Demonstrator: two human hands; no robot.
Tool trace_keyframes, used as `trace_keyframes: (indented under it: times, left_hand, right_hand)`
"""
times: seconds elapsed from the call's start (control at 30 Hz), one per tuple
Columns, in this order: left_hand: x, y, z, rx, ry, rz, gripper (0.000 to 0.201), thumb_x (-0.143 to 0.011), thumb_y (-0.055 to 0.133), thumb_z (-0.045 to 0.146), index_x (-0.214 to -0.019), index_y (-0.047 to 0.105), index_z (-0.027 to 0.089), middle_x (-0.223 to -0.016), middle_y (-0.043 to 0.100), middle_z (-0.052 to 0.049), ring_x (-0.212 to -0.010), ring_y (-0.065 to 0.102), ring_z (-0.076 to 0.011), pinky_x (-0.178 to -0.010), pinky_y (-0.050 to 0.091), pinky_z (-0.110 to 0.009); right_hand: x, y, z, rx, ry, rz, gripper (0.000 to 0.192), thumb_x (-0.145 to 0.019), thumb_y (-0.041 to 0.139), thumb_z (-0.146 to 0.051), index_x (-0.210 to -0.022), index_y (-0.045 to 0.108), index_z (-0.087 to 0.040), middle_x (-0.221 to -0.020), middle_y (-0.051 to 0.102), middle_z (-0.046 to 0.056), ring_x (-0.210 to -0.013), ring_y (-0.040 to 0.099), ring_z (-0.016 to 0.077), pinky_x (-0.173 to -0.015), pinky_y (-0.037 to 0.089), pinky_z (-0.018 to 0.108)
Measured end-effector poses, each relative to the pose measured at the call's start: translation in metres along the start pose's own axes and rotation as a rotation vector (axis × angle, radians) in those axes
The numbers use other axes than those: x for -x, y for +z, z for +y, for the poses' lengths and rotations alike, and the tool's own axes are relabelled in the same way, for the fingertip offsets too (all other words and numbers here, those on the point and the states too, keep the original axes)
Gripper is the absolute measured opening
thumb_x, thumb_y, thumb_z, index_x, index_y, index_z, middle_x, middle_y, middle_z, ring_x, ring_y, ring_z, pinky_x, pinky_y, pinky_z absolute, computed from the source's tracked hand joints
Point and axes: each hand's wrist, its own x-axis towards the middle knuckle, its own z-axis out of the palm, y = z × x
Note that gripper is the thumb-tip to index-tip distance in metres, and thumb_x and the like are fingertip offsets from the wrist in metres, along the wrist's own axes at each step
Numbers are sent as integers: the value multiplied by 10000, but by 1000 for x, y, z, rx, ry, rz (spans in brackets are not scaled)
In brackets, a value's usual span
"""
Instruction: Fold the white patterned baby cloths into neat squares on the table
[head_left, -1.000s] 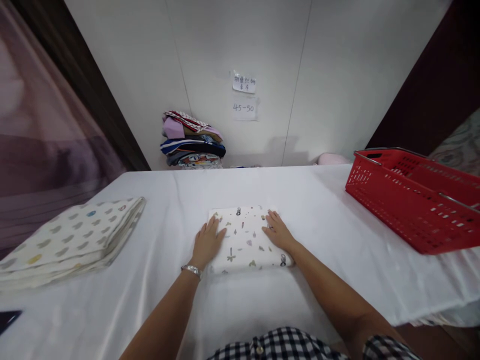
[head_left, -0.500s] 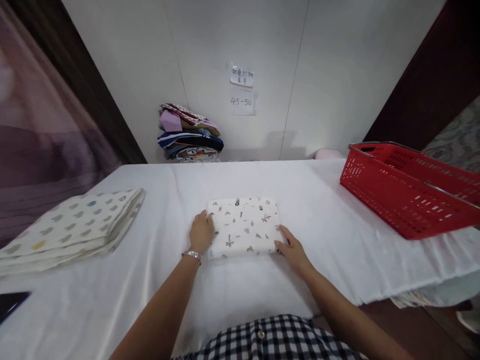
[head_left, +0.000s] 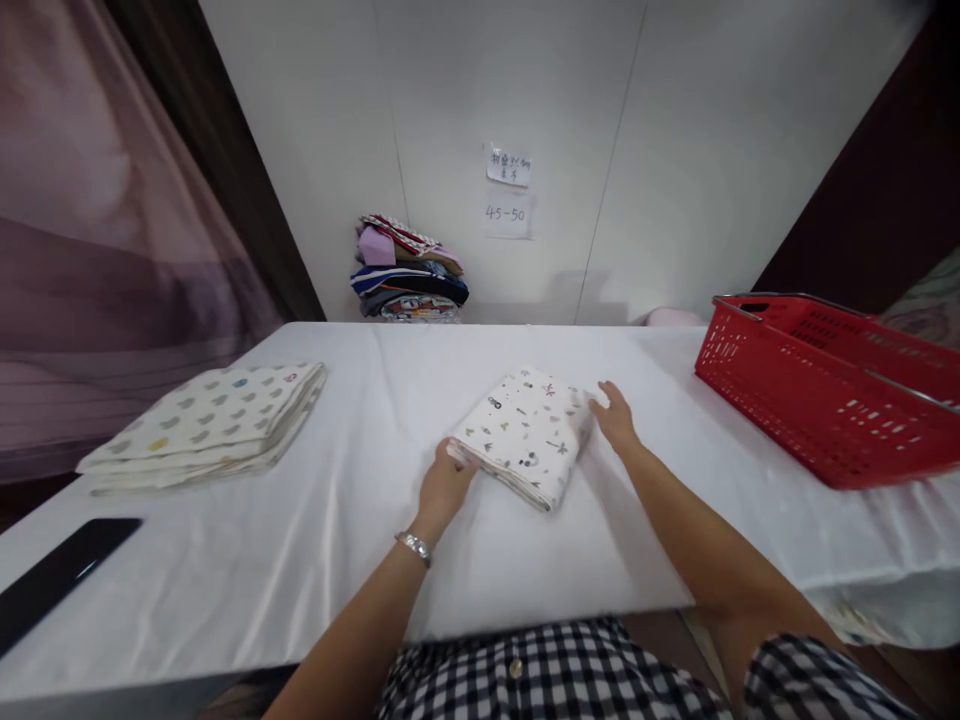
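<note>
My left hand (head_left: 444, 485) pinches the folded cloth (head_left: 525, 432)'s near-left corner; my right hand (head_left: 616, 417), fingers spread, touches its far-right edge. It looks soft, light and floppy.

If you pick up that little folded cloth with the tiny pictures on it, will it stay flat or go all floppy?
Probably floppy: the folded cloth is soft fabric in thin layers, so lifted by one edge it would likely sag and unfold. It looks light. On the smooth white table cover it should slide easily between the left hand and right hand.
</note>
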Motion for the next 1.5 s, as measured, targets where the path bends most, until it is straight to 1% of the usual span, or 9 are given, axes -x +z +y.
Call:
trace_keyframes:
  times: [0.1,0.2,0.3,0.43,0.67,0.77,1.13,1.3,1.5]
  left_hand:
    - [-8,-10,0,-33,67,164,511,-835,477,474,-1242,459,167,-1030,630,-81,-828,612,-190,-726,478,-310]
    - [-27,-14,5,-50,215,211,432,-876,408,449,-1179,528,165,-1232,551,-110,-1061,553,-213,-870,447,-323]
    - [-44,-9,13,-175,267,148,393,-888,395,382,-1172,556,162,-1253,554,-114,-1163,494,-231,-961,390,-347]
    - [-42,-3,15,-264,245,66,333,-865,414,303,-1087,610,151,-1095,633,-115,-1050,554,-239,-915,404,-357]
    - [20,1,5,-123,159,-83,263,-788,547,400,-946,591,195,-888,663,-46,-799,604,-188,-685,428,-289]
    - [29,3,7,-90,158,-71,203,-796,544,394,-862,581,206,-840,652,-29,-762,594,-172,-650,404,-275]
    - [29,4,9,-102,209,8,189,-842,454,315,-725,550,201,-712,618,2,-643,532,-134,-589,344,-252]
    - [33,5,5,76,205,28,256,-855,430,415,-736,536,214,-641,577,29,-595,521,-131,-572,363,-250]
    - [41,13,8,-33,358,94,242,-796,527,451,-762,499,213,-786,559,2,-700,522,-147,-640,387,-274]
  right_hand:
    - [43,16,-12,136,-225,-238,464,-780,524,-396,-1192,589,-191,-1363,481,102,-1291,386,248,-1098,256,440]
    - [96,30,-35,281,-305,-486,455,-842,469,-398,-1244,557,-202,-1386,460,95,-1314,357,240,-1108,222,441]
    - [134,37,-56,409,-437,-646,466,-884,434,-408,-1312,478,-228,-1387,461,85,-1317,350,235,-1119,130,486]
    - [155,31,-59,571,-553,-750,499,-853,497,-280,-1344,436,-209,-1408,433,110,-1321,336,249,-1108,137,493]
    - [148,-31,-26,713,-542,-735,538,-799,389,-58,-1286,509,-254,-1378,481,46,-1311,366,218,-1099,155,499]
    - [149,-40,-25,711,-504,-717,516,-793,412,-95,-1280,519,-231,-1389,466,65,-1319,355,224,-1102,176,489]
    - [190,20,-62,486,-599,-889,653,-771,558,-252,-1395,378,-184,-1477,318,100,-1373,250,246,-1131,163,442]
    - [148,39,-71,354,-418,-734,451,-842,478,-282,-1285,524,-212,-1336,524,60,-1224,476,213,-1031,360,366]
    - [85,88,-100,578,-240,-686,276,-868,426,-222,-969,680,-185,-957,710,36,-906,634,166,-792,454,233]
